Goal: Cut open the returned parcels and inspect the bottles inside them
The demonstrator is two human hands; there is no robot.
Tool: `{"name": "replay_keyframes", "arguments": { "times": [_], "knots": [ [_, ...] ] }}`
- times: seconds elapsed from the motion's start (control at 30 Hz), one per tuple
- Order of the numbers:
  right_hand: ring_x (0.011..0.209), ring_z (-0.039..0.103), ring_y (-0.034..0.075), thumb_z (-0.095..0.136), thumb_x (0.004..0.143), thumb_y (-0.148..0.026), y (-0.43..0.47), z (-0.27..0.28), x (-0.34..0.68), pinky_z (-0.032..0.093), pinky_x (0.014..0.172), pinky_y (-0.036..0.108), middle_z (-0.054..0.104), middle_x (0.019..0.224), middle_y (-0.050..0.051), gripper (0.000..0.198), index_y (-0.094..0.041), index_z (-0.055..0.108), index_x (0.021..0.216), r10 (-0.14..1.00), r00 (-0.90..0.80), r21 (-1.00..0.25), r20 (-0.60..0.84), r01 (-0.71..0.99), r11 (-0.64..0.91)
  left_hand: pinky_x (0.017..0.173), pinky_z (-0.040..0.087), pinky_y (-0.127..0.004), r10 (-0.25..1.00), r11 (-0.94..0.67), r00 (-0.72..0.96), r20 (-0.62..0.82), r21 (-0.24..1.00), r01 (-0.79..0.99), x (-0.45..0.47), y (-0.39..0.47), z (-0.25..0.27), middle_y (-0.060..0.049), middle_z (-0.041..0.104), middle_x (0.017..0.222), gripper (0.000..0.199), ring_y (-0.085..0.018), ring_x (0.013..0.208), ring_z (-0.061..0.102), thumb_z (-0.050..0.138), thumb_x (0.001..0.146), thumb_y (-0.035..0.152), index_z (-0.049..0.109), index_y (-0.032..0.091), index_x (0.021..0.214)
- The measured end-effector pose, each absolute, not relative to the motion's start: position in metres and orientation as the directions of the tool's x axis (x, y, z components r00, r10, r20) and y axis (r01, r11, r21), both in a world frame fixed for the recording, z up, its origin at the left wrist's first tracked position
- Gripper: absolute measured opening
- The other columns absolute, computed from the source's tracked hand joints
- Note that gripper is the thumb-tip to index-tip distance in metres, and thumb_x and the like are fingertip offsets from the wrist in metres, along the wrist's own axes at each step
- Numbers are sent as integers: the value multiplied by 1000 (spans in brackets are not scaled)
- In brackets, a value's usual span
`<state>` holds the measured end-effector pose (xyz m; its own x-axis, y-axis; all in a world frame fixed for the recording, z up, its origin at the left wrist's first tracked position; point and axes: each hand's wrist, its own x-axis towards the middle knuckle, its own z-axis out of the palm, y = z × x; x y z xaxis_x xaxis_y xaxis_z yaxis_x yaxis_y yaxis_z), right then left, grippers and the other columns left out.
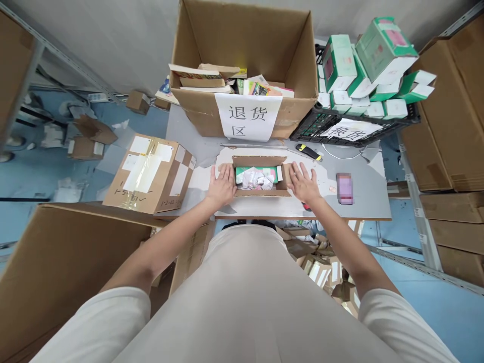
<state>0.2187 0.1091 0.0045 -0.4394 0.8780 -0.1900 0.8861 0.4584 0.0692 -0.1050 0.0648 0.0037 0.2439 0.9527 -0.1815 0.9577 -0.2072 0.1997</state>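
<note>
A small open cardboard box (260,193) lies on the table in front of me. Inside it are a green and white carton (238,175) and crumpled white paper (254,179) that covers part of the carton. My left hand (222,185) rests flat at the box's left end, fingers stretched out. At the opposite end my right hand (303,184) lies with fingers spread, its fingertips by the right flap (288,174). Neither hand grips anything. A red and black object (306,206) shows partly beside my right wrist; I cannot make out its kind.
A large carton (204,113) with books stands at the back. Right of it, a black crate (313,133) holds several green-white boxes (340,65). A yellow-black utility knife (309,152) and a pink phone-like object (345,188) lie on the table (372,201). A taped parcel (149,174) sits left.
</note>
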Motion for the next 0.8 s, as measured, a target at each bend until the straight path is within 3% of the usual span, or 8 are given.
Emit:
{"name": "replay_keyframes", "arguments": {
  "times": [0.13, 0.2, 0.3, 0.47, 0.57, 0.63, 0.7, 0.8],
  "knots": [
    [145, 19, 31, 21, 96, -37, 113, -12, 222, 30, 107, 57, 23, 159, 14, 62, -9, 21, 152, 858, -398, 69, -324, 895, 440, 112, 9, -67, 904, -64, 199, -379, 339, 938, -107, 67, -5, -19, 9, 159, 89, -32, 148, 11, 32, 89, 60, 3, 5, 153],
    [146, 18, 30, 19, 97, -37, 116, -15, 224, 32, 107, 54, 21, 159, 14, 62, -9, 19, 152, 847, -399, 81, -351, 889, 451, 112, 12, -66, 888, -41, 199, -415, 359, 932, -105, 68, -7, -19, 1, 160, 113, -34, 149, 4, 45, 76, 73, -5, 5, 152],
    [145, 18, 31, 22, 97, -38, 119, -12, 225, 30, 107, 54, 21, 159, 15, 62, -10, 22, 152, 848, -407, 109, -340, 878, 465, 113, 8, -65, 909, -14, 140, -393, 307, 952, -96, 68, -12, -23, -2, 159, 139, -37, 148, 0, 63, 58, 77, -8, 3, 151],
    [142, 21, 35, 34, 95, -37, 122, 7, 218, 23, 106, 57, 26, 156, 21, 59, -6, 34, 146, 848, -480, 128, -226, 848, 514, 115, 7, -61, 945, 22, 76, -319, 293, 956, -92, 64, -29, -23, 3, 159, 137, -36, 148, 2, 63, 58, 78, -6, 5, 152],
    [136, 33, 33, 36, 93, -22, 127, 21, 201, 22, 106, 51, 43, 145, 24, 52, -4, 39, 142, 770, -606, 115, -199, 766, 632, 114, 5, -62, 958, 2, 83, -275, 294, 956, -97, 62, -36, -25, 3, 158, 138, -39, 148, -1, 61, 58, 79, -3, 1, 151],
    [121, 48, 30, 31, 92, -11, 131, 24, 182, 27, 102, 45, 59, 126, 23, 49, -1, 43, 138, 689, -671, 101, -275, 693, 714, 113, 0, -63, 964, -17, 89, -250, 276, 961, -99, 62, -36, -27, 1, 158, 139, -41, 147, -3, 61, 57, 80, -2, -2, 151],
    [106, 56, 28, 28, 90, -5, 136, 20, 162, 31, 96, 41, 66, 110, 22, 49, 0, 47, 135, 666, -639, 118, -385, 681, 722, 112, -5, -65, 968, -44, 104, -230, 249, 968, -99, 62, -33, -28, -2, 157, 141, -43, 146, -4, 61, 56, 81, -2, -4, 150],
    [104, 58, 28, 29, 88, -2, 147, 4, 138, 32, 93, 41, 65, 110, 24, 50, 1, 46, 135, 720, -513, 184, -467, 740, 647, 112, -9, -64, 968, -81, 129, -215, 216, 973, -96, 65, -26, -28, -3, 157, 142, -42, 147, -4, 61, 55, 81, -3, -4, 150]
  ]
}}
